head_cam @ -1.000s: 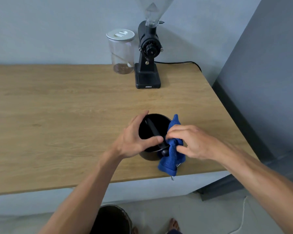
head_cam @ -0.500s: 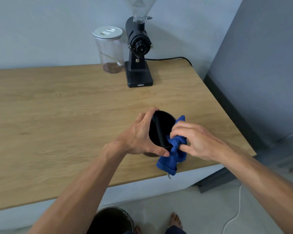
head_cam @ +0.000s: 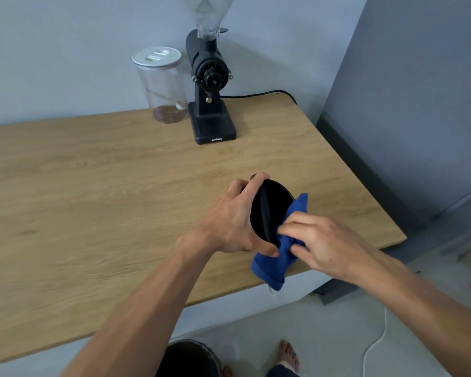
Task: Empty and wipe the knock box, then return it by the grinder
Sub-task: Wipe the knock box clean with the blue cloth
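The left hand [head_cam: 230, 221] grips the black knock box [head_cam: 272, 205], tipped toward the right hand [head_cam: 321, 243], over the tabletop [head_cam: 93, 186]. The right hand pinches a blue cloth [head_cam: 276, 259] against its near rim. The grinder [head_cam: 210, 88] stands well beyond both hands.

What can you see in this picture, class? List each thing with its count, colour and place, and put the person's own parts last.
knock box: one, black, tilted above the table's near right part
cloth: one, blue, at the box's rim
grinder: one, black, back of table, by the wall
jar: one, clear with white lid, left of grinder
table: one, light wood
bin: one, dark, on the floor below
cable: one, white, on the floor at right
left hand: grips the box
right hand: holds the cloth
foot: one, bare, on the floor
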